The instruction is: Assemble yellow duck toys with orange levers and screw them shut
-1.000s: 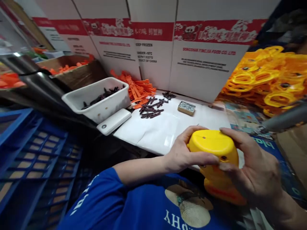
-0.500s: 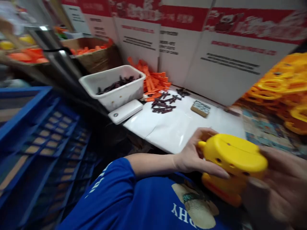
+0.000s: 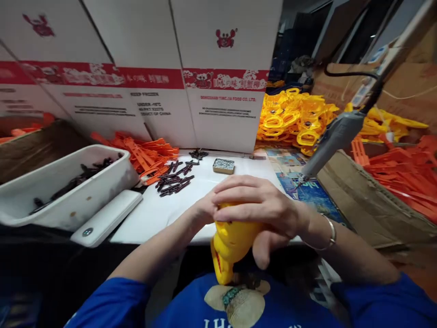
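Observation:
A rounded yellow plastic toy point(image 3: 235, 241) is held just in front of the table edge, against the blue shirt. My right hand point(image 3: 262, 202) wraps over its top, fingers closed across it and thumb at the right side. My left hand point(image 3: 207, 207) grips it from the left and far side; most of its fingers are hidden behind the right hand and the toy. Beyond the hands, small dark plastic pieces point(image 3: 174, 182) lie scattered on the white tabletop point(image 3: 153, 216). A small block with a speckled top point(image 3: 223, 166) sits to their right.
At left stand a white bin point(image 3: 85, 200) of dark pieces and a flat white case point(image 3: 107, 218). Orange parts point(image 3: 146, 155) are piled behind. A grey electric screwdriver point(image 3: 331, 141) hangs at right, before yellow parts point(image 3: 293, 116) and a carton point(image 3: 362, 196) of orange parts. White cartons point(image 3: 225, 123) form the back.
The view has swung right, bringing the screwdriver and right carton into sight. The toy has been turned more upright, and my right hand has moved from its side to over its top.

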Action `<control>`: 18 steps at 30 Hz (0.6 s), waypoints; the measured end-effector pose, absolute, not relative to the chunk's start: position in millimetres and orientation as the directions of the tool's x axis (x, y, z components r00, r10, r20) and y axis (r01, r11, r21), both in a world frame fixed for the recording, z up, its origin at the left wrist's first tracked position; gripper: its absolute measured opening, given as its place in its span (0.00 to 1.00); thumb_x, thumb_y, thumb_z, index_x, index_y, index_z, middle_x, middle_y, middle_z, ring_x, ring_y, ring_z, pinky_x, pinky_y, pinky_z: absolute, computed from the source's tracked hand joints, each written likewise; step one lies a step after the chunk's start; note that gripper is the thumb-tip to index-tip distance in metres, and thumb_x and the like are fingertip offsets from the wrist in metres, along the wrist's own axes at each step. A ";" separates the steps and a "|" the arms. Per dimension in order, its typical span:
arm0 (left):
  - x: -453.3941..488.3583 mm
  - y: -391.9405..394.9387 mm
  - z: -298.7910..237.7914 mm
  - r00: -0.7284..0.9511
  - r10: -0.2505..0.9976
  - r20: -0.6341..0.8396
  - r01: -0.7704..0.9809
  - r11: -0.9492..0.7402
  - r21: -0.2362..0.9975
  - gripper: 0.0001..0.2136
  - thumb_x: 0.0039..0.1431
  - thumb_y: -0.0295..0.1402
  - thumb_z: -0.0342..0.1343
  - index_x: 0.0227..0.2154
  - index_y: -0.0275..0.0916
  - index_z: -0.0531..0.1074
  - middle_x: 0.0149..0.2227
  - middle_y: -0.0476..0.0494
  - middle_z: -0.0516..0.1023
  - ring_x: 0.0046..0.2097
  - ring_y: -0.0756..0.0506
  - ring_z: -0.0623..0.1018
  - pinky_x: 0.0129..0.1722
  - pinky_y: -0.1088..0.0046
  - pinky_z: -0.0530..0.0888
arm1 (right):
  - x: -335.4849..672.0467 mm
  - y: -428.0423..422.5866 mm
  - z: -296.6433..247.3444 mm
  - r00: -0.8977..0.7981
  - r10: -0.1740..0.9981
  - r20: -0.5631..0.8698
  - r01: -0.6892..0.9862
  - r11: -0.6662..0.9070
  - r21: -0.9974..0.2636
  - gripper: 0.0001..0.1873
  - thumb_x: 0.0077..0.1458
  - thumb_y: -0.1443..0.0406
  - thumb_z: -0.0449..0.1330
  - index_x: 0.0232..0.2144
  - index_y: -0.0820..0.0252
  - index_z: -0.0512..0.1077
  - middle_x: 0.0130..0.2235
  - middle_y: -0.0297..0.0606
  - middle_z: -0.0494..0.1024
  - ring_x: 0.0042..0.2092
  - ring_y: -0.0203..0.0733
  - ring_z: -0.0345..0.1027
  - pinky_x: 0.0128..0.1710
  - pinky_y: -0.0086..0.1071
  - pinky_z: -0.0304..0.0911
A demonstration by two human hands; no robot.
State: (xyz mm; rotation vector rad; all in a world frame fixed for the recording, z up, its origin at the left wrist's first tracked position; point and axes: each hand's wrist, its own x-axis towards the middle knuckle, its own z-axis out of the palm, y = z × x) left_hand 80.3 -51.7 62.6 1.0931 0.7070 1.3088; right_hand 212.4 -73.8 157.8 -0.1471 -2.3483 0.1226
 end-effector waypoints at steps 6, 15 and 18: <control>35.4 -22.2 92.5 0.806 0.520 0.281 -0.270 -0.099 0.958 0.36 0.46 0.52 0.69 0.55 0.39 0.71 0.54 0.43 0.77 0.62 0.33 0.74 0.61 0.56 0.74 | 213.3 -106.8 136.5 -0.526 0.401 0.750 0.414 0.891 -0.185 0.21 0.70 0.52 0.51 0.52 0.60 0.71 0.51 0.50 0.76 0.56 0.53 0.71 0.56 0.51 0.70; 1.1 -53.7 87.2 0.950 0.282 -0.135 0.142 -0.005 0.990 0.39 0.40 0.45 0.76 0.55 0.38 0.68 0.48 0.45 0.73 0.57 0.35 0.75 0.60 0.55 0.73 | 199.5 -138.7 62.6 -0.469 0.380 0.797 0.353 0.908 -0.225 0.24 0.69 0.51 0.51 0.53 0.63 0.72 0.50 0.50 0.78 0.56 0.55 0.73 0.55 0.51 0.73; -3.4 -64.2 85.1 0.956 0.213 -0.203 0.210 -0.010 0.978 0.43 0.34 0.47 0.77 0.55 0.38 0.68 0.47 0.46 0.74 0.56 0.34 0.76 0.60 0.55 0.73 | 199.6 -155.3 57.0 -0.510 0.363 0.780 0.311 0.923 -0.227 0.23 0.69 0.51 0.51 0.53 0.58 0.75 0.45 0.46 0.83 0.51 0.53 0.78 0.53 0.48 0.76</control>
